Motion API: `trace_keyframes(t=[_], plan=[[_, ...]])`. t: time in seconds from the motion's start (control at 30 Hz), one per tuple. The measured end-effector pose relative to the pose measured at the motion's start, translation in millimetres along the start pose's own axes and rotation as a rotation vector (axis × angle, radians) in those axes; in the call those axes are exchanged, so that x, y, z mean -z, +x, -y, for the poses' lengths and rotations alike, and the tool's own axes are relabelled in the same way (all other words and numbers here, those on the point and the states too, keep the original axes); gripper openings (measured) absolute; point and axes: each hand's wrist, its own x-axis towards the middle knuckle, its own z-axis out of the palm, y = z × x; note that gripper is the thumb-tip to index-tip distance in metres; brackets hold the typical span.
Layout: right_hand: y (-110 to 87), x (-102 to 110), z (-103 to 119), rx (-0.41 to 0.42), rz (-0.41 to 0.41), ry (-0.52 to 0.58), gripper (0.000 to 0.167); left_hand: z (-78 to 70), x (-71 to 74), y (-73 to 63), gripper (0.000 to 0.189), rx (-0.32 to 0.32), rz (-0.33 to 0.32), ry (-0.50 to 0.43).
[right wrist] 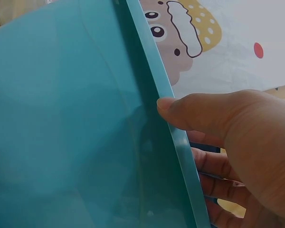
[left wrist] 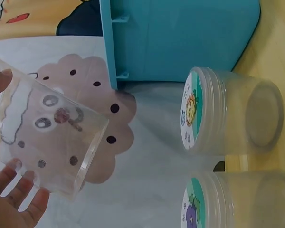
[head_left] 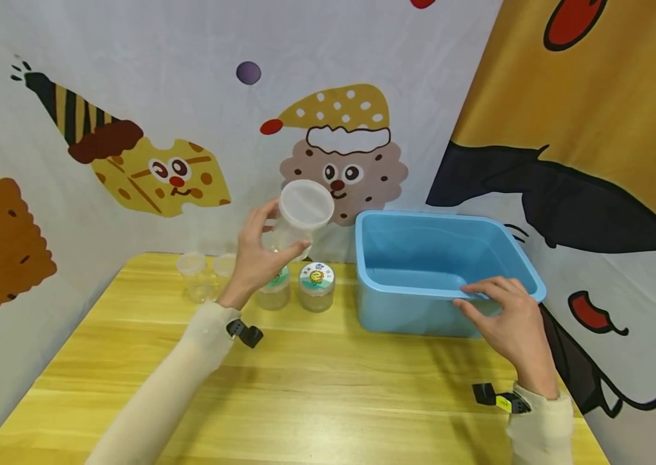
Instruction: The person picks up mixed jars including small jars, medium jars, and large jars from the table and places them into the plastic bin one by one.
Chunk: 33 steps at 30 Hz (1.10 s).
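Observation:
My left hand (head_left: pixel 261 255) holds a clear plastic jar (head_left: pixel 307 205) up above the back of the table, thumb on one side and fingers on the other. The jar is tilted, its frosted round end facing the head camera. In the left wrist view the wall print shows through the see-through jar (left wrist: pixel 61 133). At the front rim of a blue plastic bin (head_left: pixel 450 294), my right hand (head_left: pixel 508 316) grips the edge. Its thumb (right wrist: pixel 194 111) lies against the rim from outside, while the other fingers reach over to the inner side, partly hidden by the rim.
Two clear jars with printed green-and-white lids, one whole (head_left: pixel 317 287) and one partly behind my left hand (head_left: pixel 274 294), stand left of the bin. Further left are two plain-topped clear containers (head_left: pixel 193 278). The wooden table (head_left: pixel 328 387) meets a cartoon-printed cloth (head_left: pixel 188 97) behind.

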Motion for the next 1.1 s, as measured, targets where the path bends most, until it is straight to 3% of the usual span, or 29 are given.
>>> trace_keyframes(t=[0.07,0.3,1.1], plan=[[-0.1,0.0,-0.4,-0.002,0.0,0.001,0.024,6.3,-3.7,1.5,0.084,-0.004,0.01,-0.004],[-0.4,-0.4,-1.1,-0.005,0.0,-0.001,0.024,1.2,-13.8,5.4,0.086,-0.022,0.042,-0.012],[-0.1,1.5,-1.7,0.012,-0.003,0.0,0.025,-32.0,-53.8,33.8,0.089,-0.156,0.116,-0.023]])
